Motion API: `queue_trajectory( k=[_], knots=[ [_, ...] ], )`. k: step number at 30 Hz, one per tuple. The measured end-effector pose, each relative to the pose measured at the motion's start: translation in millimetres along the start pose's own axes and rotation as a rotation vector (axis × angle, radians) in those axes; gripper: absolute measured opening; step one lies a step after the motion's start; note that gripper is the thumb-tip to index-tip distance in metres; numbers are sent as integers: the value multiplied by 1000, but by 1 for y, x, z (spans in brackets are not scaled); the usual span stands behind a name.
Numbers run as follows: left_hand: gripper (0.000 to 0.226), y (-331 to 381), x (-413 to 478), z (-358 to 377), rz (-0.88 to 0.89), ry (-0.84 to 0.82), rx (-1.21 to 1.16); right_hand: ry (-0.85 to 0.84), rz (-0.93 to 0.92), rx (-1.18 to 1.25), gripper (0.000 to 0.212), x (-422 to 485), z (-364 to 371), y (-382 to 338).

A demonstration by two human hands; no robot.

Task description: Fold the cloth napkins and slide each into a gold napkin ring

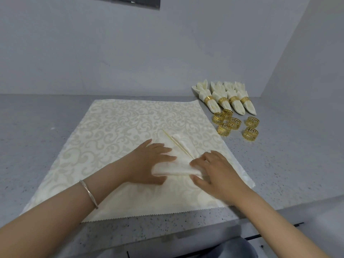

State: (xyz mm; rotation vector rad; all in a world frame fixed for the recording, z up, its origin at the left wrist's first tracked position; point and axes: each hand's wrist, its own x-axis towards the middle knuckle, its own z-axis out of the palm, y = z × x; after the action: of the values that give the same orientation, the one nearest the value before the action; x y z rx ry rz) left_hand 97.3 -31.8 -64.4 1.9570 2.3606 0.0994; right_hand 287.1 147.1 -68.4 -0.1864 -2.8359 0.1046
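Mid-fold: my L hand lies flat, pressing napkin; R hand pinches its folded end. Next, I reckon: tighten fold, fetch loose ring.

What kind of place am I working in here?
Probably a kitchen or catering prep counter: a grey speckled stone countertop against a pale wall, four folded cream napkins in gold rings, six loose gold openwork rings beside them. The left hand presses and the right hand pinches another cream napkin.
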Motion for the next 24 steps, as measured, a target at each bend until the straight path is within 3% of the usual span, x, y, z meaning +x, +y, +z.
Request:
queue_trajectory(
  k=[3,8,12,17,22,24],
  knots=[
    [77,-4,-4,-6,-1,67,-65,29,3,-11,35,0,1,-2],
    [33,-19,-1,-6,-103,215,-267,68,39,-2,38,4,4,-1],
    [29,-22,10,-11,-248,294,-517,74,108,56,39,11,4,3],
    [25,-27,30,-9,-336,326,-649,68,228,163,37,21,5,5],
    [24,-28,43,-4,-375,367,-661,77,245,242,18,27,2,2],
    [27,-26,46,-3,-395,387,-619,3,223,214,30,29,3,2]
  ],
)
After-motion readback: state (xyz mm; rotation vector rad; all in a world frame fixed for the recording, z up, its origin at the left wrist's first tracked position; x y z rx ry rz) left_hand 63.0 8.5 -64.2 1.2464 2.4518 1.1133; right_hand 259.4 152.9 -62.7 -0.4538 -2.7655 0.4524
